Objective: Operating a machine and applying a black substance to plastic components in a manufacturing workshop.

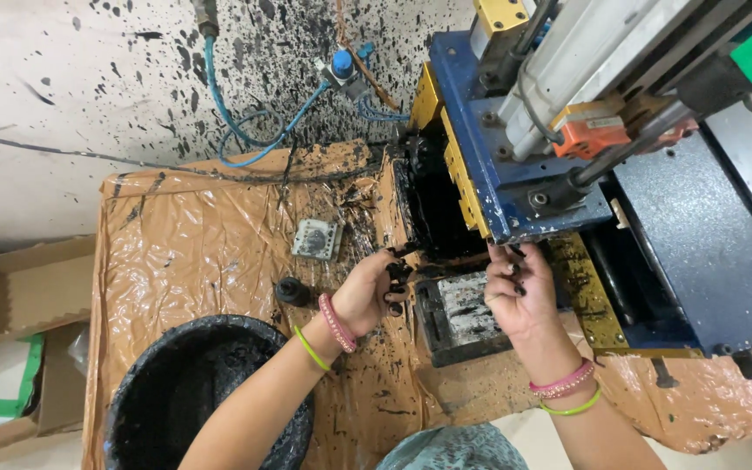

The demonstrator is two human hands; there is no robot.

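My left hand (367, 292) is curled shut around a small black inky part (396, 277), right by the inky black tray (433, 209) of the big blue and yellow metal machine (515, 165). My right hand (520, 292) is up against the blue edge of the machine, fingers (515, 265) bent and black with ink; I cannot tell if it grips anything. Between my hands sits a dark metal block with a shiny plate (463, 313). A round black tub (206, 392) stands near my left arm on the crinkly brown plastic sheet (211, 235). A small square grey plate (316, 238) lies farther up.

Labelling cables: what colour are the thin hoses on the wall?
Blue thin hoses, head view.
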